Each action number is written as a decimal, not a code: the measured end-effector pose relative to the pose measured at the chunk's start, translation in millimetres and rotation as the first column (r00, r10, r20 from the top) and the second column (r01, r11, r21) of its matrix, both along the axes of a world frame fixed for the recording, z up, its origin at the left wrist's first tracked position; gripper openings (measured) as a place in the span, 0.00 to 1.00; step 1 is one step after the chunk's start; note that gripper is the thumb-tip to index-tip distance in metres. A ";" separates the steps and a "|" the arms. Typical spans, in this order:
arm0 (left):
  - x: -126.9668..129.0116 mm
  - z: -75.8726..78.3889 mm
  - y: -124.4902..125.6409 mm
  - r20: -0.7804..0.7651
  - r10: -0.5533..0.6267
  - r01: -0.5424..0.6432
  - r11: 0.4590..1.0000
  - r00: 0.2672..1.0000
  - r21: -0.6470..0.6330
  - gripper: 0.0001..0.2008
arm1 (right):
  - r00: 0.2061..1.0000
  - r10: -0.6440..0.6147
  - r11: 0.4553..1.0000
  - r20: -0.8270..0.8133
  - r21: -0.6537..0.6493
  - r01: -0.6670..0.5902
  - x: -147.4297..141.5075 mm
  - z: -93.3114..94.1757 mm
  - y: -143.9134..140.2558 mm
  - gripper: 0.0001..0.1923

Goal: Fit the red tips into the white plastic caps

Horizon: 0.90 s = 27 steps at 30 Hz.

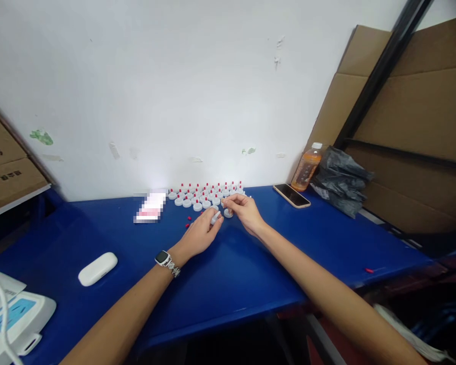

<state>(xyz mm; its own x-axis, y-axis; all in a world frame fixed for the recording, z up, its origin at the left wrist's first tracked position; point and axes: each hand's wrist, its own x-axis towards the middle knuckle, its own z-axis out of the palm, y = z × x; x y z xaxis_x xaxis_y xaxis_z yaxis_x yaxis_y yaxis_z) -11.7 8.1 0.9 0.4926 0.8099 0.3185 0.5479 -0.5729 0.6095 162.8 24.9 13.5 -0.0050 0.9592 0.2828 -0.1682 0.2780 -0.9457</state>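
My left hand [202, 234], with a watch on its wrist, is closed around a white nozzle cap [215, 218] whose pointed spout sticks up between thumb and fingers. Just to the right and a little higher, my right hand [246, 212] is pinched at thumb and forefinger. Whatever is between those fingertips is too small to make out. Under the right fingers sits another white cap [228, 213] on the blue table. Rows of white caps with red tips [197, 205] stand behind both hands. Loose red tips [189, 218] lie left of my left hand.
A phone [292, 195], an orange drink bottle [307, 167] and a dark plastic bag [342, 177] are at the right back. At left lie a white case [98, 268] and a power strip [19, 319]. One red piece [369, 270] is near the right edge.
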 end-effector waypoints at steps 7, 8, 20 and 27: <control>1.5 0.9 -0.7 0.010 -0.006 0.006 1.000 1.000 -0.005 0.13 | 0.998 -0.018 1.000 -0.068 -0.017 0.017 -6.3 -2.8 -3.3 0.16; 1.7 0.5 -0.6 0.008 -0.003 0.003 1.000 1.000 -0.003 0.14 | 0.998 -0.016 1.000 -0.053 -0.009 0.016 -7.5 -2.7 -4.5 0.16; 0.1 -7.1 0.0 0.101 0.001 0.010 0.995 0.995 -0.104 0.12 | 0.996 0.074 0.997 0.051 0.007 -0.074 -15.8 -4.5 -12.3 0.20; 1.1 -1.5 -0.6 0.277 -0.031 0.084 0.980 0.960 -0.182 0.10 | 0.995 -0.007 0.996 0.096 0.094 -0.003 -24.1 -10.6 -16.8 0.20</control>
